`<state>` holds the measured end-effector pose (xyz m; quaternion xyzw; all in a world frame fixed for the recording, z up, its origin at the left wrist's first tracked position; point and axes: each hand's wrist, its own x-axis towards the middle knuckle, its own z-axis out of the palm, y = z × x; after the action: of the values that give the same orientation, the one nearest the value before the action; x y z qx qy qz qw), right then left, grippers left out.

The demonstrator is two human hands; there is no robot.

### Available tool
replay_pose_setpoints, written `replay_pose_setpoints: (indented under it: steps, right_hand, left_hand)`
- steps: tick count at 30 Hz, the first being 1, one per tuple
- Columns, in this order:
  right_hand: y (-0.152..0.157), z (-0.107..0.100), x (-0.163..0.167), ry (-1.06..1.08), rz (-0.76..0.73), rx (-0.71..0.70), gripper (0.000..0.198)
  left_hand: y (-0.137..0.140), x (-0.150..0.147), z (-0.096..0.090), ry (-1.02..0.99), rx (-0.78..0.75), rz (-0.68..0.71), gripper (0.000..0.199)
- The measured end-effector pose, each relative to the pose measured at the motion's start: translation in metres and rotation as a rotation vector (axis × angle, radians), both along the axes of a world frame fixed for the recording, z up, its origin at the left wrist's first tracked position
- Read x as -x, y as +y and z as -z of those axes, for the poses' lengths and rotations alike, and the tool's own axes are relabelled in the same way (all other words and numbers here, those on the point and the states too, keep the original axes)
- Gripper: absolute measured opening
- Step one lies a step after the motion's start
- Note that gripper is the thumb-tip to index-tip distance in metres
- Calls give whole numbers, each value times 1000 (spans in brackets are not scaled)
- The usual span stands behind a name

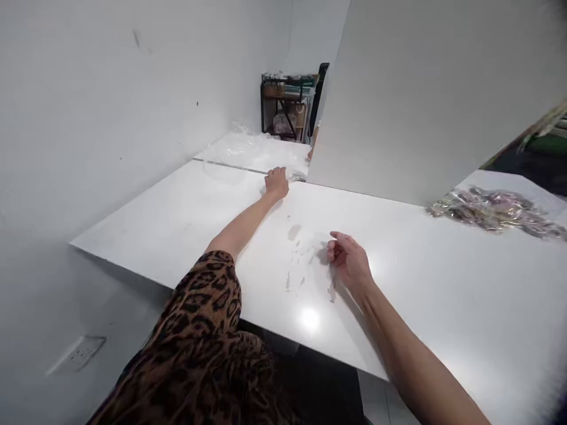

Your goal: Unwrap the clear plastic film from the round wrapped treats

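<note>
My left hand (277,182) reaches across the white table (248,260) to its far edge. Its fingers curl downward, and their tips are hidden. A crumpled bit of clear plastic (296,176) lies right beside those fingers; whether they grip it I cannot make out. Closer to me, my right hand (349,260) is just over the tabletop, index finger stretched out and the others loosely bent, with nothing in it. Between the two hands, wet-looking smears (294,232) mark the surface.
A tall white panel (398,106) stands along the table's far side. Shiny plastic-wrapped items (496,209) lie at the right. Clear plastic film (241,144) covers part of a second white surface beyond. A dark shelf (287,106) stands behind; a wall borders the left.
</note>
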<state>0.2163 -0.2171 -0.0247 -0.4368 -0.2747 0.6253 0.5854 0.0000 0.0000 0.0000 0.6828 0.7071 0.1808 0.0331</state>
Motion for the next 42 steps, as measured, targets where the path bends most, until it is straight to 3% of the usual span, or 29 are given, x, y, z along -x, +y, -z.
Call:
replay_pose_setpoints:
  steps: [5,9,14,19,21,23,28,30,31,33,35,37,39,42]
  right_hand:
    - [6,2,-15,-24,-4,-49,39]
    - [9,3,-18,-51,-6,-50,32]
    - [15,9,-19,-213,48,-83,37]
    - [15,15,-21,-658,116,-345,60]
    - [13,16,-21,-769,81,-395,55]
    - [11,14,-22,-687,70,-352,37]
    - [10,4,-29,-64,189,8,22]
    - [10,1,-31,23,215,91,19]
    - [10,0,-32,25,221,109,19]
    - [10,0,-32,-6,219,110,18]
    - [11,2,-33,-43,223,101,18]
    - [13,3,-34,-61,232,90,19]
    - [14,3,-36,-66,231,75,21]
    - [15,2,-39,-73,214,46,23]
  left_hand:
    - [18,-7,7,-3,27,22,54]
    - [-3,-5,0,-5,36,106,43]
    - [-93,-3,-4,-50,71,267,26]
    - [-202,-5,4,-258,97,592,15]
    - [-230,-5,4,-368,101,634,9]
    - [-246,-2,3,-580,103,561,5]
    - [-260,21,0,-1407,263,42,16]
    - [-266,33,3,-1538,341,-87,19]
    - [-269,39,4,-1522,330,-136,21]
    - [-274,48,5,-1341,170,-178,31]
    - [-273,51,0,-1036,-50,-92,38]
    - [-261,44,-9,-716,-146,86,33]
    - [-238,28,-19,-454,-90,233,30]
    - [-196,-5,-29,-220,93,235,40]
